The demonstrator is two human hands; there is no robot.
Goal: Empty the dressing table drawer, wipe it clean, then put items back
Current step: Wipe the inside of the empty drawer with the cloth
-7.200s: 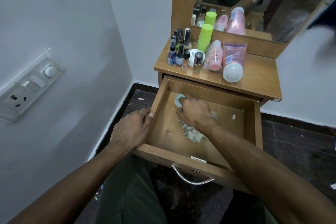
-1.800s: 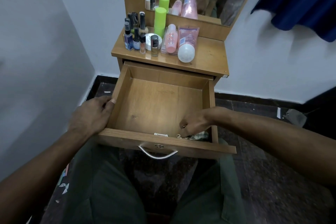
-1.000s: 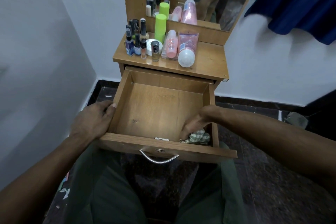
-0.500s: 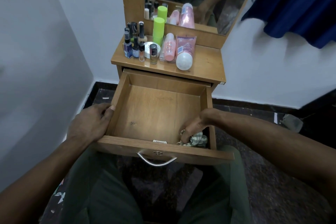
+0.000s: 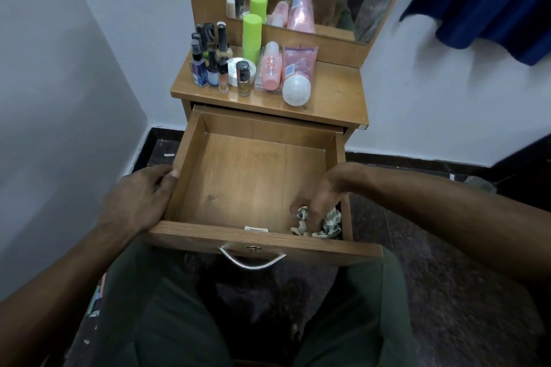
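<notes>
While my right hand [image 5: 320,202] bunches the checked cloth [image 5: 323,225] tight in its fingers, it has worked from the drawer's middle into the near right corner. My left hand [image 5: 140,202] still clasps the drawer [image 5: 253,176] by its left wall, steadying it. Wiping looks nearly done; the bottles [image 5: 247,65] wait on the tabletop [image 5: 337,89], ready to return.

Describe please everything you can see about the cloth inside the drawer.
The cloth is a small crumpled rag, pale with a green-grey checked or printed pattern, and looks like soft woven fabric. It lies bunched in the near right corner of the open wooden drawer, against the front panel and the right wall. The right hand presses down on it with curled fingers, covering its top. Nothing else touches it, and its full shape is hidden.
</notes>
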